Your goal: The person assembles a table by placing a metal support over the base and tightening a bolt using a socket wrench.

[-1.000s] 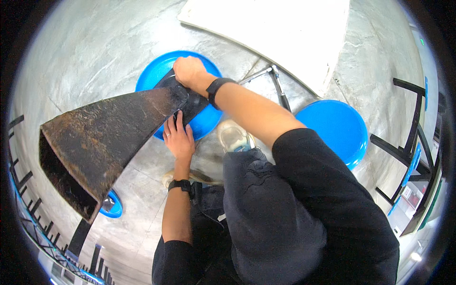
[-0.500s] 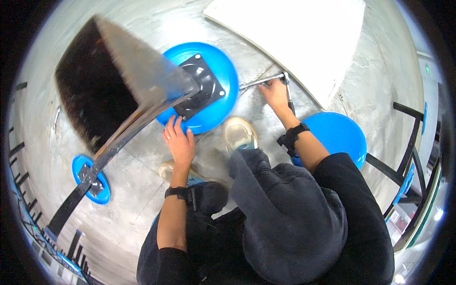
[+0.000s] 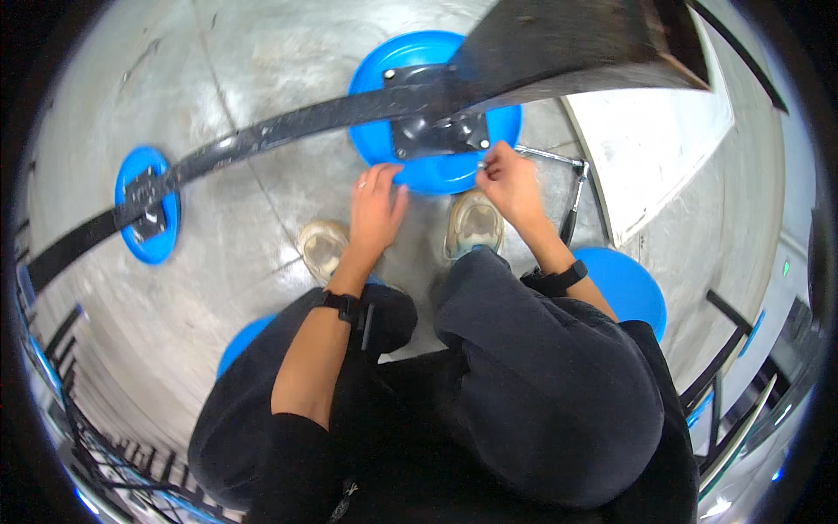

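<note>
Disc (image 3: 441, 177): in the head view, a blue round lies on the floor (image 3: 253, 231), straight ahead of the person's shoes (image 3: 477, 227) and beyond both hands.
Plate (image 3: 432, 140): black, on the disc, its near edge facing the person; a pale dot (image 3: 485, 143) marks the near right corner, another the far left.
Bar (image 3: 288, 135): long axis runs crosswise, from low at left past a second disc (image 3: 171, 218), over the plate, rising rightward to a wide dark tube (image 3: 567, 52).
Right hand (image 3: 513, 188): nearer to the plate's near right corner, which lies just beyond its fingertips, slightly left of the knuckles. Thumb and finger are pinched together on what looks like a shiny piece (image 3: 481, 164), too small to identify, above the disc's near rim.
Left hand (image 3: 375, 214): nearer to the plate's near left corner; fingers loosely extended, thumb apart, nothing seen in the grip. Fingertips reach the disc's near left rim; whether they touch it, I cannot tell.
Wrench (image 3: 572, 196): on the floor right of the disc, bent like an elbow, handle toward the person, one arm pointing left at the disc; right hand nearer.
Board (image 3: 646, 157): white, just right of the wrench.
</note>
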The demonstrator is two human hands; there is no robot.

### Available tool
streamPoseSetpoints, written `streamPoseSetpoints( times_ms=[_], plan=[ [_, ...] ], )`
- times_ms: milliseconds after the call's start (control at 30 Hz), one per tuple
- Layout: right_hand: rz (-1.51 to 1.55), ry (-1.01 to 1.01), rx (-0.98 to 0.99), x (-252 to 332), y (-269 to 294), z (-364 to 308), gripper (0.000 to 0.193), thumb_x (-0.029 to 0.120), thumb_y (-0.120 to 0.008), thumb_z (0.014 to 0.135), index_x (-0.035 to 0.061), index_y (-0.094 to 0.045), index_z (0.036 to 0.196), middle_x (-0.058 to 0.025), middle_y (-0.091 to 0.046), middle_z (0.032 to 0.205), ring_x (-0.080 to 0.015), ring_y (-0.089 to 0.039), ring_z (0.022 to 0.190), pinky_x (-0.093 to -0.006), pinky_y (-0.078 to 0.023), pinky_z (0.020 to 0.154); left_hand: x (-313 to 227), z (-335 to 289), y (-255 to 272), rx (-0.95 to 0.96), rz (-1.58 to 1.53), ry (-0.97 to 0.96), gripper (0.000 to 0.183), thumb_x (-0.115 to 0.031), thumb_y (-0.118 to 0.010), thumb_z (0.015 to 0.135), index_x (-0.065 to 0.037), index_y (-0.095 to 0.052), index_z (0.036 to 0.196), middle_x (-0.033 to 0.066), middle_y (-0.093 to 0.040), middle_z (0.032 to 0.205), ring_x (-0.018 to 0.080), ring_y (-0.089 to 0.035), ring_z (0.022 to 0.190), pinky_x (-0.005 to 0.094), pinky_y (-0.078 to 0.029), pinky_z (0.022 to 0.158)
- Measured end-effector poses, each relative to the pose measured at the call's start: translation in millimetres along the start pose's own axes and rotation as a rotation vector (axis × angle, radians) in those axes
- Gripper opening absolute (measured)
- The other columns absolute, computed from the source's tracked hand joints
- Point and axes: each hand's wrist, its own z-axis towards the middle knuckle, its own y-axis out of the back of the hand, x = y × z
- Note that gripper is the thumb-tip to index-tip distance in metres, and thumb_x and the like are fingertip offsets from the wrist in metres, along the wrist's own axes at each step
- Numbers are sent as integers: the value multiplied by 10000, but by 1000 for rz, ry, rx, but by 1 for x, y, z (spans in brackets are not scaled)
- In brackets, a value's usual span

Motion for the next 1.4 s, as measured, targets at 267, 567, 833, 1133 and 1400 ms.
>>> streamPoseSetpoints(
  times_ms=[267, 567, 833, 1133, 1400],
  plan=[
    [-69, 177, 415, 25, -47, -6, 168, 45, -651, 696, -6, -590, 843, -154, -625, 705, -229, -633, 626, -316, -490, 567, -28, 6, -22, -73, -926, 482, 175, -59, -632, 825, 39, -607, 968, 50, -638, 812, 83, -586, 719, 219, -479, 630],
    [466, -40, 323, 3, -54, -8, 186, 42, -678, 747, -13, -630, 918, -98, -653, 783, -117, -631, 684, -245, -510, 610, -8, 10, -40, 19, -1339, 657, 175, -52, -591, 823, 15, -610, 984, 96, -640, 805, 129, -613, 690, 260, -497, 620],
    [51, 323, 155, 22, -71, 30, 155, 3, -661, 707, -29, -613, 851, -156, -616, 778, -242, -635, 674, -305, -519, 608, 7, 11, -1, 14, -157, 195, 352, -72, -555, 784, -114, -598, 1130, 112, -520, 904, 308, -567, 799, 416, -467, 695],
    [15, 366, 235, 17, -82, 40, 161, 21, -646, 704, -22, -632, 858, -185, -615, 823, -305, -632, 719, -371, -512, 669, 15, 10, -4, 83, 101, 22, 438, -58, -568, 757, -148, -578, 1185, 97, -483, 893, 293, -558, 746, 402, -472, 667],
    [-136, 494, 254, 19, -87, 45, 138, 22, -629, 699, 3, -653, 833, -172, -618, 831, -355, -605, 791, -417, -499, 724, 15, 10, -7, 28, 84, 1, 449, -34, -585, 696, -146, -616, 1130, 83, -505, 888, 273, -575, 697, 392, -471, 666]
  ],
)
